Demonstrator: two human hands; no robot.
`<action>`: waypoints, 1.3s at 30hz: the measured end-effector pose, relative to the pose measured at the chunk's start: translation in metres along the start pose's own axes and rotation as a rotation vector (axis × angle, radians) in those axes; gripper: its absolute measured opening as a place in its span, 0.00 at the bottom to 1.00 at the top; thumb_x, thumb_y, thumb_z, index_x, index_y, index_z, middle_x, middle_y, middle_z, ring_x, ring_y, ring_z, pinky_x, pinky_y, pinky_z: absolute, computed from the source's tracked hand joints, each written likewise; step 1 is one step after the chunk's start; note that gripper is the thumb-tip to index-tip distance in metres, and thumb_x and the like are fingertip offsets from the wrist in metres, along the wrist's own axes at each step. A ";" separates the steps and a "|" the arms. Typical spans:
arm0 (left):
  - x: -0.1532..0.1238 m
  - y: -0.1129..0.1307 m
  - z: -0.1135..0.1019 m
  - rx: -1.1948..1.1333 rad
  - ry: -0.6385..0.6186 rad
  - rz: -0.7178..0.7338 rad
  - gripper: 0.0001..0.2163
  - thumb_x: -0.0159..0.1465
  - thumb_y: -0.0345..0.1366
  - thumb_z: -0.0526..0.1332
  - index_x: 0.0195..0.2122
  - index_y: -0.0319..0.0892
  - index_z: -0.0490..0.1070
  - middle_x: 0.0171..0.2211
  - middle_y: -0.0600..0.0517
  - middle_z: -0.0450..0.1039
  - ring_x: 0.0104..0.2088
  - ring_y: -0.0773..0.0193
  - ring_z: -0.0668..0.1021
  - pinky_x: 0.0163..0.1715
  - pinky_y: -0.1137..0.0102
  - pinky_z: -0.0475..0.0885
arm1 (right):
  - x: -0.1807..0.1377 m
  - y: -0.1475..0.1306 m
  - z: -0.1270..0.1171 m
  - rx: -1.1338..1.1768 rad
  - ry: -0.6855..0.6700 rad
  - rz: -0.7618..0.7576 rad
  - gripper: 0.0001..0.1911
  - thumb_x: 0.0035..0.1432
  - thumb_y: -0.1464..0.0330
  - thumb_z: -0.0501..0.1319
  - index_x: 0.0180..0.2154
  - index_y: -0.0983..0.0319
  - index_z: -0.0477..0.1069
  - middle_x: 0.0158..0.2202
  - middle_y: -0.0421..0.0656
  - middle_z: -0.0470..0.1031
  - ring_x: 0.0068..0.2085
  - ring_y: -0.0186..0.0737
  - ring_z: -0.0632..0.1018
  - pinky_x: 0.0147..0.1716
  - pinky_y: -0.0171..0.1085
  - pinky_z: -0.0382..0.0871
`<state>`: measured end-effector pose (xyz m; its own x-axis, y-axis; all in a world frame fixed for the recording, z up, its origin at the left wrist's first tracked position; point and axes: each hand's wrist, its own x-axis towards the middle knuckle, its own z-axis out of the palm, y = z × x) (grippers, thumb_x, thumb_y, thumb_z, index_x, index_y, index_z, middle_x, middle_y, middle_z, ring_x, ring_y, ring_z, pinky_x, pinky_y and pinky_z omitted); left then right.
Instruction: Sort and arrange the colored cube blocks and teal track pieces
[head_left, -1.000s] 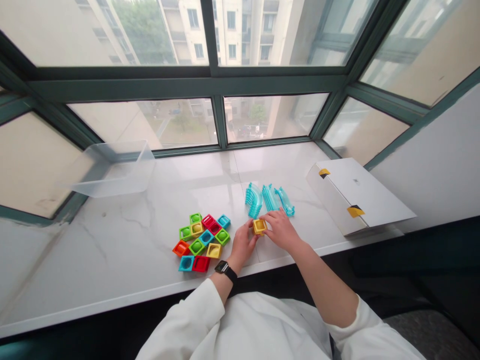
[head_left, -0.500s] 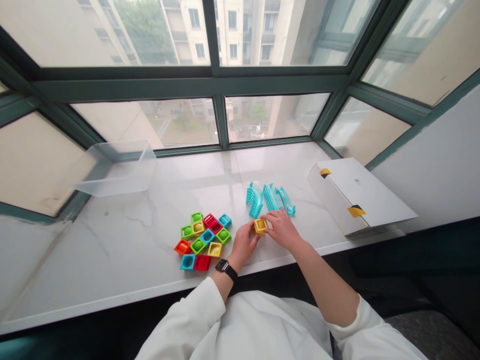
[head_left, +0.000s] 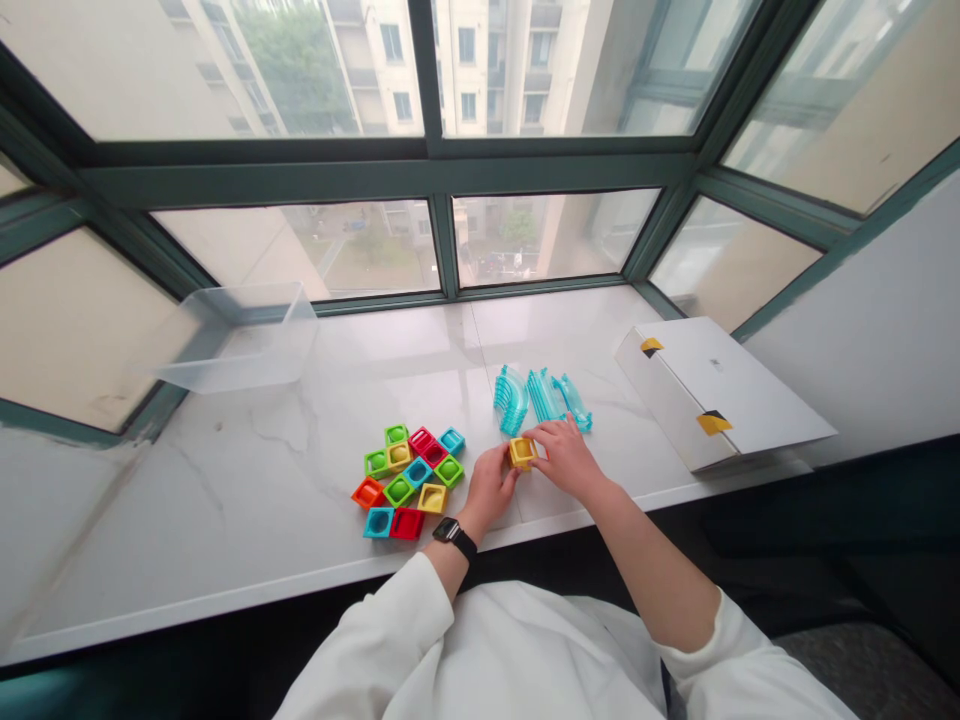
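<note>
Between my two hands is a yellow cube block (head_left: 523,452) with a rounded hollow in its top. The fingers of my left hand (head_left: 489,487) close on its left side. My right hand (head_left: 568,458) grips it from the right, thumb and fingers at its edges. To the left of my left hand lies a cluster of similar blocks (head_left: 418,473) in green, red, blue, yellow and orange. Just beyond my hands rest clear turquoise track pieces (head_left: 545,394), some curved and some straight. Whether the yellow block touches the counter I cannot tell.
A clear plastic bin (head_left: 240,350) stands at the back left of the white marbled counter (head_left: 247,480). At the right is a white box (head_left: 724,390) with yellow and black tabs. Green-framed windows (head_left: 442,245) border the counter's far side.
The view has shifted very slightly. Both hands keep their hold on the yellow block, and nothing else has visibly moved.
</note>
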<state>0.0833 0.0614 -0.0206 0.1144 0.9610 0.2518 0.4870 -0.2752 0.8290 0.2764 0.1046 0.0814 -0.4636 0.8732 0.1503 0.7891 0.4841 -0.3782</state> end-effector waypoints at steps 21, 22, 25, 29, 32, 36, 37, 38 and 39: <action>0.001 -0.001 0.003 0.049 0.006 -0.008 0.22 0.69 0.36 0.63 0.64 0.46 0.66 0.58 0.42 0.76 0.58 0.50 0.77 0.61 0.51 0.72 | -0.041 0.015 -0.015 0.085 0.338 0.051 0.18 0.63 0.67 0.63 0.54 0.54 0.77 0.58 0.49 0.72 0.60 0.55 0.74 0.68 0.63 0.62; 0.001 -0.001 0.003 0.049 0.007 -0.011 0.22 0.69 0.36 0.63 0.64 0.46 0.66 0.58 0.42 0.76 0.58 0.50 0.77 0.61 0.51 0.72 | -0.041 0.015 -0.014 0.085 0.350 0.064 0.17 0.63 0.67 0.63 0.54 0.54 0.77 0.58 0.49 0.72 0.60 0.56 0.73 0.67 0.62 0.65; 0.001 0.000 0.003 0.047 0.009 -0.023 0.22 0.69 0.36 0.63 0.64 0.46 0.66 0.59 0.42 0.76 0.59 0.50 0.77 0.62 0.51 0.72 | -0.042 0.017 -0.009 0.091 0.375 0.118 0.17 0.63 0.66 0.64 0.54 0.56 0.77 0.57 0.51 0.72 0.59 0.57 0.73 0.63 0.59 0.70; 0.001 0.000 0.003 0.047 0.012 -0.023 0.23 0.69 0.38 0.63 0.65 0.46 0.66 0.59 0.42 0.76 0.59 0.49 0.77 0.62 0.50 0.72 | -0.041 0.023 -0.001 0.091 0.385 0.196 0.19 0.62 0.64 0.65 0.54 0.58 0.75 0.56 0.53 0.71 0.58 0.58 0.73 0.62 0.59 0.71; 0.001 0.000 0.003 0.051 0.012 -0.022 0.22 0.69 0.38 0.62 0.65 0.46 0.66 0.59 0.42 0.76 0.59 0.49 0.77 0.61 0.50 0.72 | -0.040 0.025 0.005 0.098 0.391 0.244 0.21 0.62 0.61 0.65 0.56 0.59 0.72 0.54 0.54 0.70 0.58 0.57 0.74 0.61 0.57 0.72; 0.001 0.002 0.002 0.053 0.005 -0.038 0.22 0.69 0.39 0.63 0.64 0.46 0.67 0.59 0.42 0.76 0.58 0.49 0.78 0.61 0.50 0.72 | -0.039 0.025 0.008 0.139 0.369 0.273 0.20 0.64 0.60 0.63 0.56 0.58 0.70 0.53 0.52 0.71 0.55 0.54 0.76 0.59 0.55 0.74; 0.001 0.002 0.002 0.054 0.005 -0.040 0.22 0.69 0.39 0.63 0.64 0.46 0.67 0.59 0.42 0.76 0.58 0.49 0.78 0.61 0.50 0.72 | -0.040 0.025 0.008 0.147 0.363 0.279 0.20 0.64 0.61 0.62 0.56 0.58 0.70 0.53 0.52 0.72 0.55 0.54 0.76 0.58 0.55 0.75; 0.001 0.002 0.001 0.055 0.006 -0.040 0.22 0.69 0.38 0.63 0.64 0.46 0.67 0.59 0.42 0.76 0.58 0.49 0.78 0.61 0.50 0.72 | -0.040 0.025 0.008 0.153 0.357 0.283 0.20 0.64 0.61 0.62 0.56 0.57 0.70 0.54 0.52 0.71 0.55 0.54 0.76 0.57 0.54 0.76; 0.001 0.003 0.001 0.056 0.005 -0.037 0.22 0.69 0.38 0.63 0.64 0.45 0.67 0.59 0.42 0.76 0.58 0.49 0.78 0.61 0.50 0.72 | -0.040 0.024 0.007 0.158 0.353 0.284 0.20 0.65 0.61 0.62 0.56 0.57 0.70 0.54 0.52 0.71 0.55 0.54 0.77 0.56 0.54 0.76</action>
<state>0.0859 0.0618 -0.0188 0.0912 0.9702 0.2245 0.5381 -0.2377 0.8086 0.3114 0.0810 0.0595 -0.0519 0.9488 0.3116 0.7814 0.2329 -0.5790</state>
